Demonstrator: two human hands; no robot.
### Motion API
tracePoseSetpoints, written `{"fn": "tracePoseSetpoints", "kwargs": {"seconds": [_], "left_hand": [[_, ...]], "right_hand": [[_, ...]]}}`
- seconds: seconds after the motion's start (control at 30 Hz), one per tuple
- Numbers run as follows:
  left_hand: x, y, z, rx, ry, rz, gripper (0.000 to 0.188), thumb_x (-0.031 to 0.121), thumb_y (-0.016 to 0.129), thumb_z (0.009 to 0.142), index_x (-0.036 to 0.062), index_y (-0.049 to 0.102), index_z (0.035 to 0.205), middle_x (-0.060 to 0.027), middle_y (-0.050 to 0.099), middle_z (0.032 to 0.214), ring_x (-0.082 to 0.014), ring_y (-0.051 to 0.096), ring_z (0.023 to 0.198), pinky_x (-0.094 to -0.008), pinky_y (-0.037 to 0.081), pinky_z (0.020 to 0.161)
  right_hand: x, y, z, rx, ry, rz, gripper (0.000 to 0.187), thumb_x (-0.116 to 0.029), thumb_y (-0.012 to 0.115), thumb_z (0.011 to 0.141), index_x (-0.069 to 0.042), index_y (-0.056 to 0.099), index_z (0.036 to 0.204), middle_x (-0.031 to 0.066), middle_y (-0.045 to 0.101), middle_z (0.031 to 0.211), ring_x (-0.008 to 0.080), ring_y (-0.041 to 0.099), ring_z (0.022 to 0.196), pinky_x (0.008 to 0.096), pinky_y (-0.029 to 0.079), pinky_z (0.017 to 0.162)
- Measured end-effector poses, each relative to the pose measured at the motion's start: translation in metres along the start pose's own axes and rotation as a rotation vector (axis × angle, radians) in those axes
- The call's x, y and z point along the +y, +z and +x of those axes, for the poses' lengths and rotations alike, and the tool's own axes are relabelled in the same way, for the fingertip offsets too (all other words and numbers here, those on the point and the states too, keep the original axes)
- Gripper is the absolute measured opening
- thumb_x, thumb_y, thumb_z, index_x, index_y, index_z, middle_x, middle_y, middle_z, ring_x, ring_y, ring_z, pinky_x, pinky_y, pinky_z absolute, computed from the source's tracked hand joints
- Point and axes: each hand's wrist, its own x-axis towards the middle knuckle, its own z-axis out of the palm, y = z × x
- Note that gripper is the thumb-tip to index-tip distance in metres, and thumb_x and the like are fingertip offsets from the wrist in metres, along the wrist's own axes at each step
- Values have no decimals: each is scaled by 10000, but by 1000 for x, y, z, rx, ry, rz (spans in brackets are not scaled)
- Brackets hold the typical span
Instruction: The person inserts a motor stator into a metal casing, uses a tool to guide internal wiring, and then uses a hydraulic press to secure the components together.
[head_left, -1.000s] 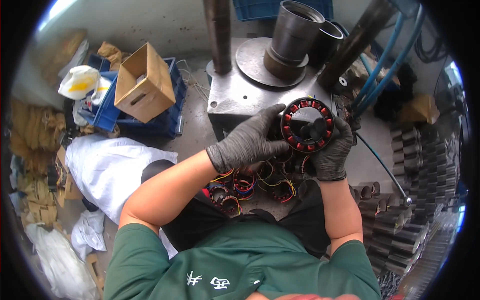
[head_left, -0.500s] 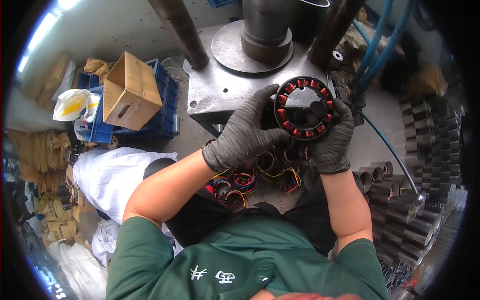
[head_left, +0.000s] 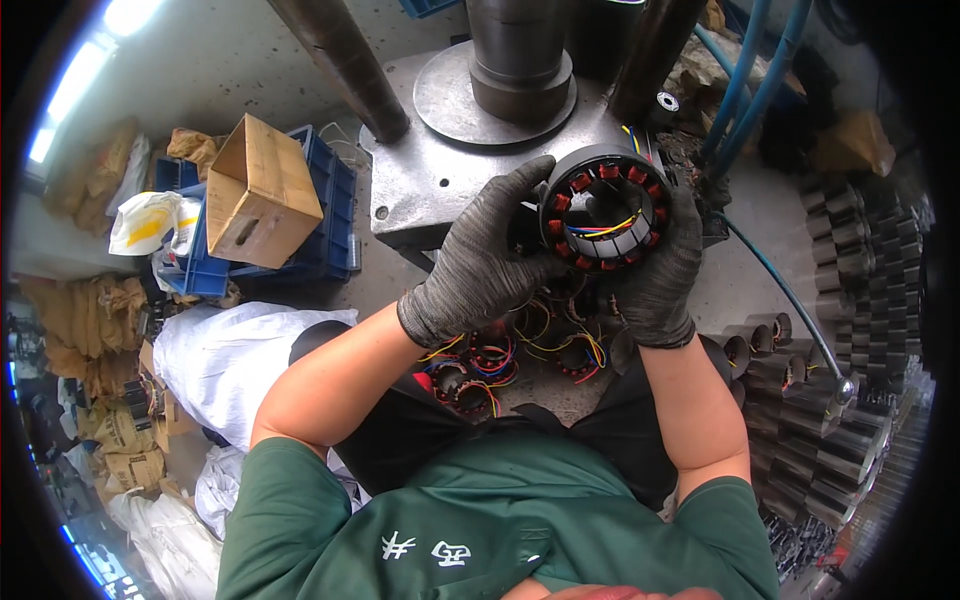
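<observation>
A motor stator (head_left: 608, 172), a dark ring with red copper windings round its inside, is held up between my two gloved hands. My left hand (head_left: 478, 255) grips its left side, thumb beneath and fingers at the upper edge. Around the right side, my right hand (head_left: 665, 270) is closed, its fingers partly hidden. The ring is tilted, and yellow, blue and red wires (head_left: 605, 230) show through its opening. Behind it lies the metal bed of a press (head_left: 410, 175), with a round plate (head_left: 440, 95) under a thick ram (head_left: 515, 50).
More wound stators with coloured wires (head_left: 490, 355) lie on the floor between my legs. Stacked metal cylinders (head_left: 845, 430) stand at the right, near a hose (head_left: 770, 270). A cardboard box (head_left: 265, 190) rests on blue crates (head_left: 335, 200) at the left. Steel columns (head_left: 345, 70) flank the ram.
The stator has been tilted in my hands, so its outer wall now shows at the top and coloured wires appear through it. Both hands still hold it.
</observation>
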Motion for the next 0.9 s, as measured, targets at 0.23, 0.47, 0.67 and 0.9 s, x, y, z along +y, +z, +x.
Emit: {"fn": "tracePoseSetpoints", "kwargs": {"seconds": [0.23,0.47,0.67,0.9], "left_hand": [[-6,3,-2,51,75,-27,960,35,899,777,45,368,1577,-151,621,1375,-207,685,1160,-368,574,1014],[-1,1,-4,-44,-55,-346,872,85,801,884,37,320,1610,-130,581,1433,-199,607,1249,-389,541,1055],[-3,-3,-1,-78,-161,-390,780,211,767,903,-15,399,1553,-139,619,1379,-203,619,1216,-376,543,1037],[14,-6,-3,-19,-271,-458,651,135,745,876,-39,493,1451,-147,669,1231,-189,661,1084,-344,567,963]], "right_hand": [[-1,6,-7,-48,-69,-109,544,-520,601,1012,-54,661,1287,111,721,1202,244,701,1118,427,583,999],[3,-3,-11,-14,-44,-139,488,-488,620,1020,-64,673,1256,92,721,1187,221,703,1100,407,586,992],[7,-14,-9,-33,-29,-242,515,-498,581,1045,-53,664,1290,94,714,1194,229,685,1141,408,559,1035],[-7,6,-11,-53,94,-238,619,-512,581,1038,-117,520,1510,131,609,1403,256,638,1242,437,532,1077]]}}
